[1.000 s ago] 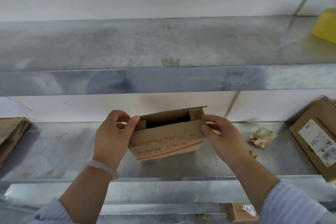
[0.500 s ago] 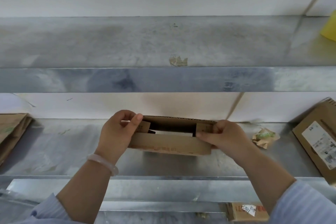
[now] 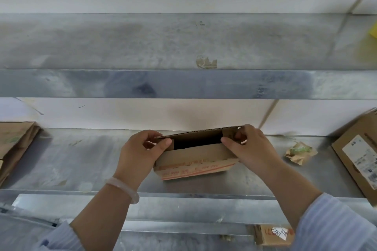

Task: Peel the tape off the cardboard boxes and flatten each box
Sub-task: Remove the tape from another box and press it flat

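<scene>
Fingers [image 3: 152, 135] of the left hand [image 3: 138, 157] curl over the left end of the small cardboard box [image 3: 195, 161], with the thumb pressed to its near wall, pinching that end. The right hand [image 3: 253, 149] pinches the right end flap the same way, between its fingers [image 3: 244, 131] and thumb. The box, printed in red, has its top open and dark inside. It sits low above the front middle of the lower metal shelf [image 3: 81, 159]; whether it touches the shelf is unclear. A crumpled wad of tape [image 3: 299, 152] lies to its right, and a labelled carton [image 3: 359, 157] lies beyond that. Flattened brown cardboard [image 3: 14, 142] leans at the far left. A tape scrap [image 3: 206, 62] sticks to the upper shelf [image 3: 122, 43].
</scene>
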